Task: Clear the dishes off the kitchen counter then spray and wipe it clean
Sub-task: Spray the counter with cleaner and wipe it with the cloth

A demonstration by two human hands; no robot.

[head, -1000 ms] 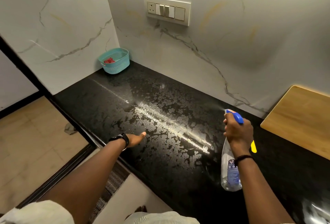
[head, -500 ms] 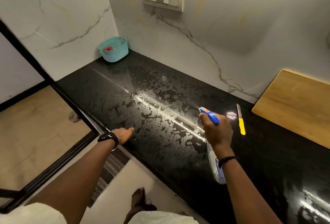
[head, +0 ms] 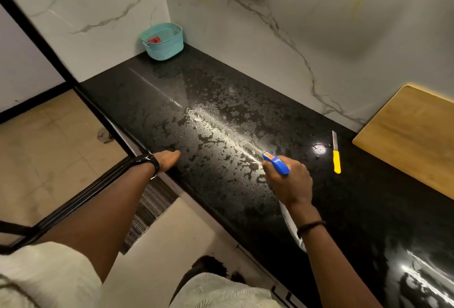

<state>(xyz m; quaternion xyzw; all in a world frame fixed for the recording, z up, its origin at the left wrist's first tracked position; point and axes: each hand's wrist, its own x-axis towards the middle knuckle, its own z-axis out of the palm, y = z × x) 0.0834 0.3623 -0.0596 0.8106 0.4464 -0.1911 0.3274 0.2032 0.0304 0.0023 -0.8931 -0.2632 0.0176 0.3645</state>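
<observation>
At counter corner (head: 245, 185): teal basket (head: 163, 42), red item (head: 154, 40) inside.

Cream short sleeves (head: 44, 275), black watch (head: 149, 161), dark wristband (head: 310, 227).

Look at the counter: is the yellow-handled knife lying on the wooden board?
No: the knife lies on the black counter, apart from the board.

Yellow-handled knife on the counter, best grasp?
Take the knife by its yellow handle, the end nearer the counter's front edge, coming from above. It lies flat, blade pointing toward the wall, with bare counter on both sides for fingers.
</observation>
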